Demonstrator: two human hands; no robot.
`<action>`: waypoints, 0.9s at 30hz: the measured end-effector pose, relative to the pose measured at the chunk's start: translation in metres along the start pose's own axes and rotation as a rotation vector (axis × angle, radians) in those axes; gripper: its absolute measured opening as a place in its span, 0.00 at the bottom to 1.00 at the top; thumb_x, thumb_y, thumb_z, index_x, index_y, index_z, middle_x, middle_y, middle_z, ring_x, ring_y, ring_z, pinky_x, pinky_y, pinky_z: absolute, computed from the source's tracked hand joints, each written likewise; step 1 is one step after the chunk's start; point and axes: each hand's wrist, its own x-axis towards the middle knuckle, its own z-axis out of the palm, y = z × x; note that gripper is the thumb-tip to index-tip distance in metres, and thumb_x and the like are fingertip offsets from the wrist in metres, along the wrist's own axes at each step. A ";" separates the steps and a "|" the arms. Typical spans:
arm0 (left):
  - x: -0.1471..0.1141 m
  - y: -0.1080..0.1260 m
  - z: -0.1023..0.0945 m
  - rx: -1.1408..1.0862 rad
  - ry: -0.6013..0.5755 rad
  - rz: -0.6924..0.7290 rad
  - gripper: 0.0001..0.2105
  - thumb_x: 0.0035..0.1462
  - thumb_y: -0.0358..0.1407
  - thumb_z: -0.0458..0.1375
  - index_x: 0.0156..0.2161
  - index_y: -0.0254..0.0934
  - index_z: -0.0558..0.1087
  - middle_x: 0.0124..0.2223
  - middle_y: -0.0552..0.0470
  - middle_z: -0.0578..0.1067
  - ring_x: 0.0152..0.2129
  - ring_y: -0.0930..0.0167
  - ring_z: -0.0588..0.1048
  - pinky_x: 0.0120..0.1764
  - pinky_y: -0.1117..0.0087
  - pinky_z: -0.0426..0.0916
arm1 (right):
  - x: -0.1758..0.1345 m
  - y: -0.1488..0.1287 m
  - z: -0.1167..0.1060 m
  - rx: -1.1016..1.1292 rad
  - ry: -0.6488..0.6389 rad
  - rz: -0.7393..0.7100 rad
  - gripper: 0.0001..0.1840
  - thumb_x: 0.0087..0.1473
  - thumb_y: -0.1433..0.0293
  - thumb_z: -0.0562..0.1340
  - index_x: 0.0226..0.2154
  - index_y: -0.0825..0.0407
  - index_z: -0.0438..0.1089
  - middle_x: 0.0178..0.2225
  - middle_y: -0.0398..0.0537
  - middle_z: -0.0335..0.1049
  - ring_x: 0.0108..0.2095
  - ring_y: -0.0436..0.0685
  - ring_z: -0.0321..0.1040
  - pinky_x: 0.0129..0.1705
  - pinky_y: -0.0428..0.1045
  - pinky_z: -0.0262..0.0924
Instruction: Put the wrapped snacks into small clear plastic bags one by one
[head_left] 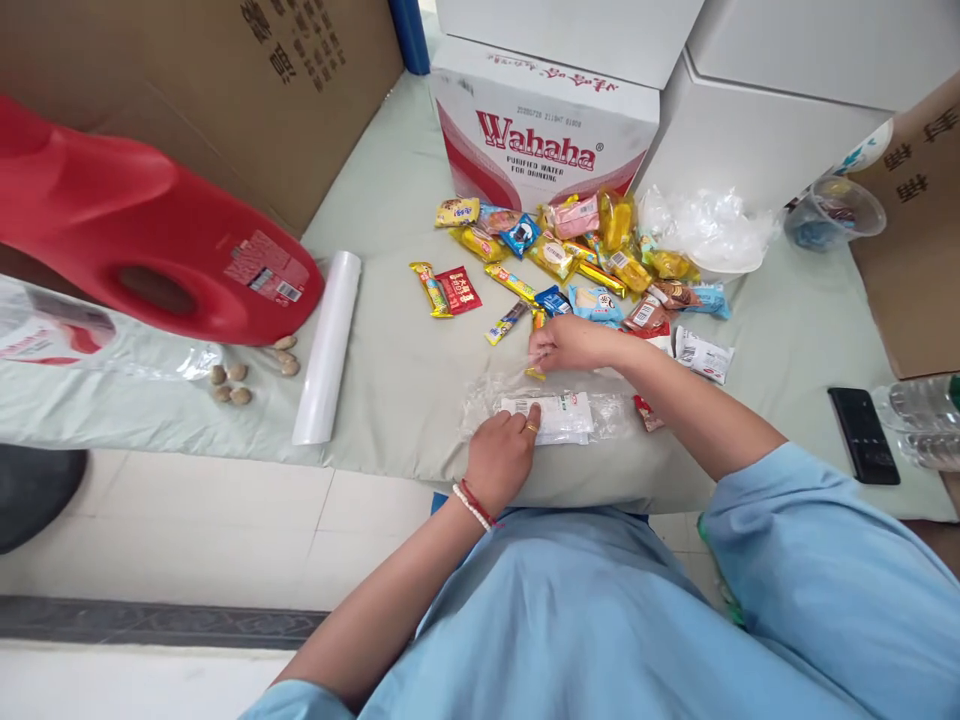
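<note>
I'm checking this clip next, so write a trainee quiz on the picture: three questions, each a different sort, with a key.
1. Multiple choice: which thing does the left hand touch?
A) black phone
B) white packet
C) plastic cup

2. True or false: the white roll lies between the red jug and the pile of snacks.

3. Fill in the blank: the large red word on the front of the carton reads ____.

Key: 1. B; 2. True; 3. Wahaha
</note>
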 end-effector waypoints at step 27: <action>0.021 -0.039 -0.025 -0.212 0.121 -0.484 0.25 0.57 0.53 0.64 0.51 0.35 0.75 0.56 0.34 0.73 0.54 0.47 0.70 0.50 0.47 0.72 | -0.080 -0.024 0.115 -0.277 0.100 -0.194 0.21 0.68 0.74 0.56 0.56 0.45 0.77 0.42 0.57 0.72 0.47 0.65 0.59 0.46 0.56 0.48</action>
